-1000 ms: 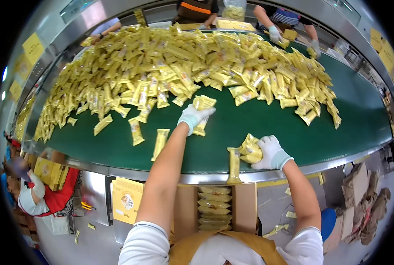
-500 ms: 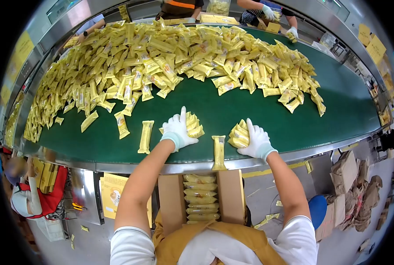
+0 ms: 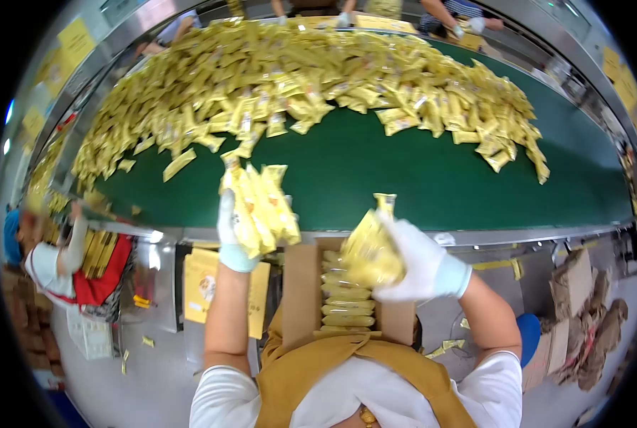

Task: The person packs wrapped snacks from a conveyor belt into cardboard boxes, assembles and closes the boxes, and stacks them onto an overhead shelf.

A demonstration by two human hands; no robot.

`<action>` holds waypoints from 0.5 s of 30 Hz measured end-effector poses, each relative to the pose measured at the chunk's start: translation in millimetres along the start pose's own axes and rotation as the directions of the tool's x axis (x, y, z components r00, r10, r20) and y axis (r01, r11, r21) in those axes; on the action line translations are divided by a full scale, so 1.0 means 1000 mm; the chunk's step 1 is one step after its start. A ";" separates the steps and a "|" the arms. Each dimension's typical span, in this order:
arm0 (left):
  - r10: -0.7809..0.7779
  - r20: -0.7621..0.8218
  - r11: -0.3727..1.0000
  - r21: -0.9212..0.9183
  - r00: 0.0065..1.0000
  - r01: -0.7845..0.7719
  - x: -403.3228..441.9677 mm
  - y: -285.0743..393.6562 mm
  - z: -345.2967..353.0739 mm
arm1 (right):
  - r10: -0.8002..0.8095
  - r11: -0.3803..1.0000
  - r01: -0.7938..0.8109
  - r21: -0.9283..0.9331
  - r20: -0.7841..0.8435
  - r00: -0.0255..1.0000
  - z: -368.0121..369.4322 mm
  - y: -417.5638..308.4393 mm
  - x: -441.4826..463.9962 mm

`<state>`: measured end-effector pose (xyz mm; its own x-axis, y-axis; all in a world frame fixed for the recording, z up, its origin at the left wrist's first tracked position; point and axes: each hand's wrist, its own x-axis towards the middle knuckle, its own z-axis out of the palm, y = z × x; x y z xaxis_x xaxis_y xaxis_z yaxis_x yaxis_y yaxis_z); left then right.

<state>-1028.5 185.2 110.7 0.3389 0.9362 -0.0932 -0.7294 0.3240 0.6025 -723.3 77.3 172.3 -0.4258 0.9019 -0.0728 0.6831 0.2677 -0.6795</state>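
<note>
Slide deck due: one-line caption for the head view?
Gloved left hand holds several yellow packets; gloved right hand holds more over an open carton.

Factory packing floor (image 3: 158,381), green conveyor belt (image 3: 333,178) heaped with yellow packets (image 3: 261,71), open carton (image 3: 301,292), aproned co-workers (image 3: 47,267)

Floor (image 3: 158,385): grey; yellow strip (image 3: 493,265) on it, right, near bench (image 3: 375,160). Bench: green top, metal rim. Yellow sheets (image 3: 74,41) upper left, others upper right. Bright lights (image 3: 9,110) at far left edge. White crate (image 3: 90,334) on floor, left. Crumpled brown sheets (image 3: 574,285) heaped right. Blue rounded object (image 3: 529,339) nearby, partly hidden.
</note>
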 end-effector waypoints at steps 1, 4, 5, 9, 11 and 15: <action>0.002 0.021 0.999 -0.039 1.000 -0.001 -0.009 -0.002 0.004 | 0.030 0.938 0.028 -0.347 0.161 0.987 0.008 -0.017 0.008; 0.028 -0.025 0.999 -0.044 0.999 -0.029 -0.024 -0.018 0.017 | 0.048 0.767 0.268 -0.582 0.469 0.882 0.062 -0.038 0.022; -0.007 -0.032 0.996 -0.087 0.999 0.004 -0.028 -0.022 0.027 | 0.068 0.801 0.247 -0.545 0.493 0.868 0.071 -0.038 0.029; -0.121 0.093 0.989 0.099 0.988 0.112 -0.050 -0.040 0.038 | 0.162 0.906 0.124 -0.406 0.600 0.784 0.096 -0.023 0.049; -0.220 0.185 0.929 0.340 0.958 0.148 -0.051 -0.059 0.011 | 0.203 0.904 0.116 -0.411 0.653 0.730 0.104 -0.020 0.053; -0.101 0.554 0.313 0.806 0.826 -0.502 -0.047 -0.072 0.029 | 0.050 0.919 0.147 -0.366 0.479 0.876 0.217 0.049 0.019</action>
<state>-975.0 113.6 94.6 0.6828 0.6656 0.3012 0.0807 -0.4785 0.8744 -826.5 34.2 -21.2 -0.6231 0.6413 -0.4477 0.7821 0.5027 -0.3682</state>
